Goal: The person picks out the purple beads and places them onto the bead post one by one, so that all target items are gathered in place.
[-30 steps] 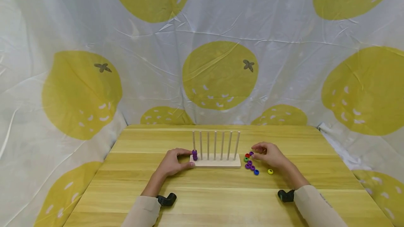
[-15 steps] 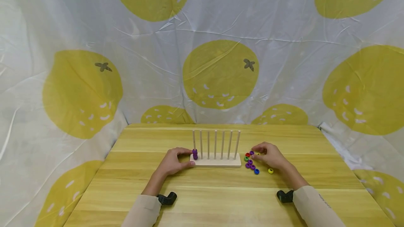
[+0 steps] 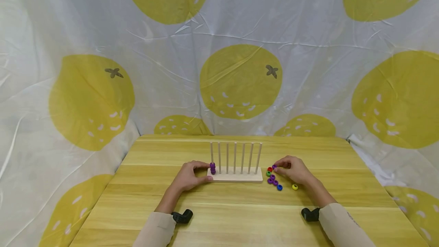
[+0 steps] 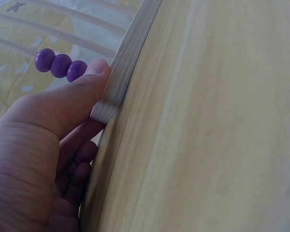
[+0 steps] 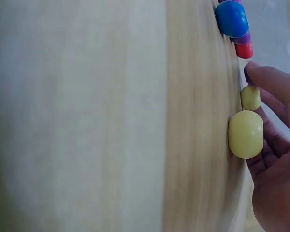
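Observation:
A wooden peg board with a row of upright pegs stands mid-table. Several purple beads are stacked on its leftmost peg. My left hand grips the left end of the base; in the left wrist view the thumb lies along its front edge beside the stacked beads. To the right of the board, my right hand pinches a purple bead at table level between thumb and fingertips. In the right wrist view the thumb mostly covers that bead.
Near my right fingers lie a red bead, a green bead, a few purple beads and a blue bead. A yellow bead sits below the hand; a smaller-looking yellow one shows behind it in the right wrist view.
My right fingertips have closed in on the purple bead beside the red one. The left hand keeps its grip on the board.

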